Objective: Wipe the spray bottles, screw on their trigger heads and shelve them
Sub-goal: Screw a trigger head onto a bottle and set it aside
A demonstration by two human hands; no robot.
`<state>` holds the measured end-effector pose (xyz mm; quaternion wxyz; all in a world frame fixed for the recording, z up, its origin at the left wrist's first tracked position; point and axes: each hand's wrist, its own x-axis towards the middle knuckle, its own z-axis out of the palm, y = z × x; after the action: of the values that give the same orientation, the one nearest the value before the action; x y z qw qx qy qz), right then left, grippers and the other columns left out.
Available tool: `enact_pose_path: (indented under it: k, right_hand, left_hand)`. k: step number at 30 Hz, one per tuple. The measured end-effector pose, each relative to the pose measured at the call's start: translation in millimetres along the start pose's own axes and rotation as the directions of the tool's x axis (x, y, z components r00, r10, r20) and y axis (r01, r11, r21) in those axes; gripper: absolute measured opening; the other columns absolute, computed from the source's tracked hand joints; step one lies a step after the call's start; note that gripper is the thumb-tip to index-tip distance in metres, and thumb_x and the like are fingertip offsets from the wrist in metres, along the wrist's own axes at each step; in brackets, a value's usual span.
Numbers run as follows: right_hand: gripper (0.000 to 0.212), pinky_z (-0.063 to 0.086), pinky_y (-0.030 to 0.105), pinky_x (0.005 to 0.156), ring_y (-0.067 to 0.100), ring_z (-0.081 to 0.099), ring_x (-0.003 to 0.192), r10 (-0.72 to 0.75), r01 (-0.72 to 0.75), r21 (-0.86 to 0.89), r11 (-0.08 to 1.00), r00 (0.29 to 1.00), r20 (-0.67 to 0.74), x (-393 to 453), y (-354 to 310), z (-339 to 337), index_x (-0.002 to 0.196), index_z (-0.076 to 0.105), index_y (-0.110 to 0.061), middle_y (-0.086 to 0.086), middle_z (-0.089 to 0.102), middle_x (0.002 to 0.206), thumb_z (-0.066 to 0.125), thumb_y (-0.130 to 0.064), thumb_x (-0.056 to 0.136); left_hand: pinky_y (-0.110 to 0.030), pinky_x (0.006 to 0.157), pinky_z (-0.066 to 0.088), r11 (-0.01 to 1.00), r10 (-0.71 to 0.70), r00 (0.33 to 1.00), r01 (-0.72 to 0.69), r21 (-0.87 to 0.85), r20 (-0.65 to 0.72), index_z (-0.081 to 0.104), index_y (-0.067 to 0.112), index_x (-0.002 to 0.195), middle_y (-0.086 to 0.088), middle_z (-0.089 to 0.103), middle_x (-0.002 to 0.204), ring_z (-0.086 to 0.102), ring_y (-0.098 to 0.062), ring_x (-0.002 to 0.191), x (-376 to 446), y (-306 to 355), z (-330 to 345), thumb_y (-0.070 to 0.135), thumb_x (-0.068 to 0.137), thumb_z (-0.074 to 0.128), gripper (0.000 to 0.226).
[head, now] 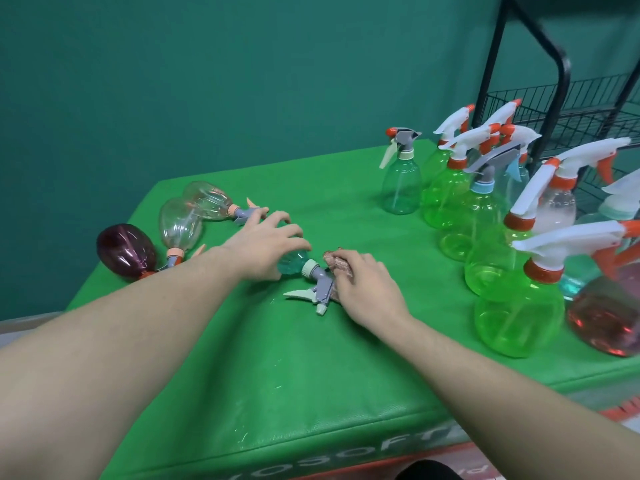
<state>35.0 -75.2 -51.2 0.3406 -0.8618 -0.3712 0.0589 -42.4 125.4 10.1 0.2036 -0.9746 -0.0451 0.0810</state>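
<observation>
Here, left hand [266,245] gripping rounded clear-teal bottle [292,263], right hand [367,285] pinching crumpled cloth [334,261]

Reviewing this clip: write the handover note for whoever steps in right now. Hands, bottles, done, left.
Left hand grips the teal bottle lying on the green table, trigger head fitted.
Right hand holds the cloth against that head.
Three more bottles lie at the left, heads on.
Upright bottles with heads stand at the right beside the wire rack.
Left: finish wiping, then shelve; no bottle visibly on the rack yet.
</observation>
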Motion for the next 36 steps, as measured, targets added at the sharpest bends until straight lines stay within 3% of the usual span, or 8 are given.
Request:
enact_pose_path:
  k: [7,13,20,23,27,30,33,36]
  right_hand:
    - [0.033,0.047,0.041,0.097,0.022,0.054,0.109,-0.039,0.043,0.125,0.991,0.998,-0.041,-14.7,-2.5,-16.7,0.134,0.056,-0.028,0.001,0.063,0.118,0.040,-0.033,0.105]
    - [0.033,0.048,0.037,0.087,0.017,0.057,0.097,-0.148,0.153,0.171,0.973,0.988,-0.041,-43.4,-26.3,-32.6,0.131,0.056,-0.026,-0.006,0.063,0.101,0.035,-0.035,0.107]
    - [0.024,0.048,0.034,0.066,0.010,0.057,0.079,-0.297,0.295,0.108,0.950,0.955,0.004,-96.1,-53.0,-36.6,0.119,0.049,-0.024,-0.009,0.059,0.085,0.033,-0.039,0.108]
    - [0.017,0.044,0.032,0.069,0.008,0.052,0.083,-0.321,0.318,0.071,0.945,0.947,0.034,-111.3,-56.7,-35.4,0.107,0.048,-0.026,-0.010,0.055,0.086,0.035,-0.038,0.108]
    - [0.023,0.038,0.032,0.073,0.004,0.045,0.084,-0.362,0.364,-0.005,0.931,0.928,0.085,-121.3,-57.1,-28.8,0.096,0.058,-0.025,-0.012,0.056,0.086,0.041,-0.037,0.106]
    - [0.031,0.046,0.041,0.093,0.014,0.052,0.100,-0.414,0.421,-0.043,0.906,0.903,0.114,-123.8,-52.7,-19.6,0.109,0.067,-0.024,-0.006,0.068,0.110,0.040,-0.039,0.106]
    - [0.043,0.035,0.041,0.115,0.020,0.048,0.131,-0.412,0.437,-0.105,0.893,0.890,0.195,-121.9,-47.4,-15.1,0.134,0.062,-0.024,-0.005,0.057,0.144,0.035,-0.043,0.106]
    - [0.061,0.028,0.042,0.121,0.020,0.039,0.144,-0.441,0.479,-0.112,0.870,0.861,0.253,-125.3,-40.7,-12.9,0.145,0.053,-0.029,-0.009,0.045,0.155,0.020,-0.055,0.101]
  left_hand:
    - [-0.066,0.124,0.007,0.995,-0.046,0.993,0.055,-0.080,0.110,0.034,0.043,0.154,0.009,0.036,0.152,0.036,-0.019,0.141,-39.1,14.9,-1.9,0.050,0.084,0.072,0.080]
    - [-0.041,0.112,0.033,0.991,-0.075,0.989,0.087,-0.098,0.126,0.028,0.043,0.157,0.007,0.037,0.150,0.038,-0.015,0.132,-97.5,39.7,-7.8,0.059,0.084,0.067,0.084]
    - [-0.040,0.104,0.037,0.977,-0.126,0.984,0.146,-0.158,0.125,0.023,0.045,0.158,0.001,0.043,0.142,0.036,-0.012,0.113,-157.8,64.7,-6.2,0.063,0.082,0.065,0.089]
    - [-0.041,0.104,0.038,0.960,-0.146,0.983,0.169,-0.222,0.115,0.023,0.046,0.158,0.007,0.049,0.139,0.031,-0.010,0.108,-180.9,73.7,-1.6,0.062,0.081,0.064,0.089]
    - [-0.036,0.101,0.045,0.901,-0.194,0.978,0.210,-0.379,0.080,0.031,0.037,0.157,0.007,0.050,0.141,0.047,-0.015,0.116,-200.8,79.4,8.3,0.054,0.081,0.071,0.088]
    - [-0.037,0.106,0.044,0.845,-0.246,0.969,0.233,-0.481,0.038,0.036,0.032,0.156,0.005,0.052,0.140,0.051,-0.018,0.123,-204.3,79.6,15.5,0.052,0.080,0.074,0.087]
    - [-0.038,0.107,0.045,0.831,-0.276,0.961,0.243,-0.501,0.010,0.037,0.034,0.155,0.007,0.053,0.139,0.051,-0.018,0.123,-203.1,81.1,20.5,0.055,0.078,0.073,0.087]
    - [-0.036,0.105,0.045,0.820,-0.301,0.954,0.251,-0.514,-0.013,0.039,0.035,0.155,0.008,0.054,0.138,0.052,-0.017,0.122,-201.8,80.0,21.0,0.053,0.078,0.075,0.086]
